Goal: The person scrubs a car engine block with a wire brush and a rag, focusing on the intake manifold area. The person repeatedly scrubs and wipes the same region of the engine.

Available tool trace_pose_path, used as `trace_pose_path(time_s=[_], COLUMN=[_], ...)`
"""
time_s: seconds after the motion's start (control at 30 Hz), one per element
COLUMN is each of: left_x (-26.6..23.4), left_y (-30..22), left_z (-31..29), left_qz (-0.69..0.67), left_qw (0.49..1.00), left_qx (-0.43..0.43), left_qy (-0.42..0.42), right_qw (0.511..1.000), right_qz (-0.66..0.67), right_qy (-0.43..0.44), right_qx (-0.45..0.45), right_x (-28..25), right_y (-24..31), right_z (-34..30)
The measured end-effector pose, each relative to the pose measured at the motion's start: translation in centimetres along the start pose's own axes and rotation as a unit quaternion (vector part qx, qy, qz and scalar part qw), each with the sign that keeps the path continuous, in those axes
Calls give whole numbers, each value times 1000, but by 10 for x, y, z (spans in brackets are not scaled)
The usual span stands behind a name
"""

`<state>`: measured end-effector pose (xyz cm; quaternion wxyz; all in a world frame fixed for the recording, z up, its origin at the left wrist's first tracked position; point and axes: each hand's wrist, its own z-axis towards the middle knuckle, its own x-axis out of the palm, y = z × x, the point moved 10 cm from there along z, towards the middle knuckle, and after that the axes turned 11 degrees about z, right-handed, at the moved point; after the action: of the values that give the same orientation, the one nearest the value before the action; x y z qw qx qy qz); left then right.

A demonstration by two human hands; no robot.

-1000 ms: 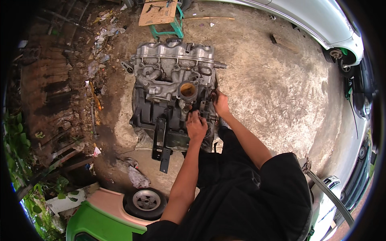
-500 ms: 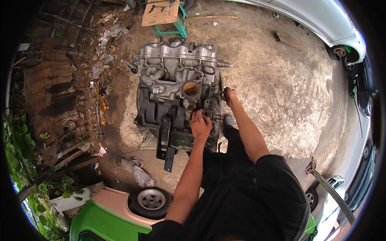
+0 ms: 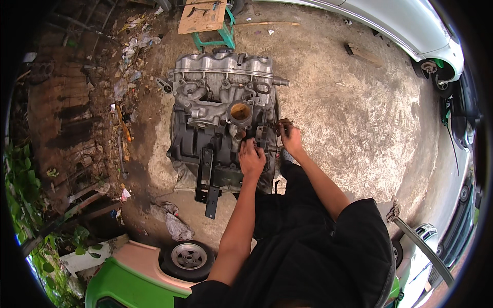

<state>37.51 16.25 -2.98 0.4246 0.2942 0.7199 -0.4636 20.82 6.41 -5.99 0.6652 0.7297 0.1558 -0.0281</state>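
Note:
A car engine (image 3: 197,134) stands on the ground before me, with a silver ribbed cover on its far side and a dark block nearer me. My left hand (image 3: 251,158) is on the block, its fingers bent down just below the round intake opening (image 3: 240,112); the fingertips are partly hidden among the parts. At the engine's right side, my right hand (image 3: 290,138) has its fingers closed in a pinch. Something small and dark seems to be at its fingertips, too small to name. A black slotted metal bracket (image 3: 205,177) sticks out from the engine's near side.
Past the engine stands a green stool (image 3: 223,37) with a wooden board and tools on it. A silver car (image 3: 411,31) is at the far right, a wooden block (image 3: 363,54) on the floor. Litter lies to the left; a wheel (image 3: 188,260) is at the lower left.
My right hand has come down and in closer against the engine's right side, its arm more bent. The left hand stays at nearly the same spot on the block.

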Motion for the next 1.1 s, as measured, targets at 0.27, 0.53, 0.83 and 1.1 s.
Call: trace_pose_path(time_s=[0.27,0.53,0.83,1.1], left_x=[1,2,1,0], left_y=[0,2,2,1], left_z=[2,1,0,0], left_qz=[9,15,9,12], left_qw=[1000,1000,1000,1000], left_qx=[0,-9,-7,-9], left_qy=[-5,-4,1,0], right_qw=[998,995,989,993], right_qz=[-36,-48,-104,-87], right_qy=[-11,3,76,58], right_qx=[-51,-88,-74,-59], right_x=[2,13,22,18], right_y=[21,26,24,14], right_z=[-3,6,5,-1])
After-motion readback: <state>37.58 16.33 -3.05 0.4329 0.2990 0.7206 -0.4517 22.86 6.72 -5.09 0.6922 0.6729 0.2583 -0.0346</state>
